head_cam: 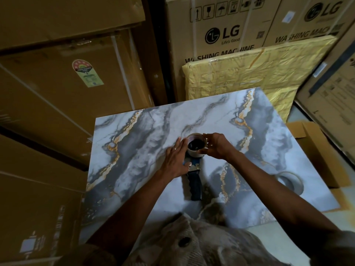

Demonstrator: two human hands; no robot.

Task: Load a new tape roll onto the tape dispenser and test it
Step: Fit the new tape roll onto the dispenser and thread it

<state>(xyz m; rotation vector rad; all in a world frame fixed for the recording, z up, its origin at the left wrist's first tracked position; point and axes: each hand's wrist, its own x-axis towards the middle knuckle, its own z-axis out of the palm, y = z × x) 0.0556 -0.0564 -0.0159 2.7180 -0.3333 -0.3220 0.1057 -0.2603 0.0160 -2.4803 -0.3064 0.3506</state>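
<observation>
Dim room: stacked cardboard boxes (63,89) fill the frame's left and top; a marble-patterned surface (134,150) sits centre.

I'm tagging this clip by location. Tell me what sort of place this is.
Probably a storeroom or appliance warehouse. Big LG washing machine cartons stand stacked behind, more sealed cartons are piled at the left, and a yellow wrapped panel leans against them. The marble-patterned slab serves as a worktop.
</observation>
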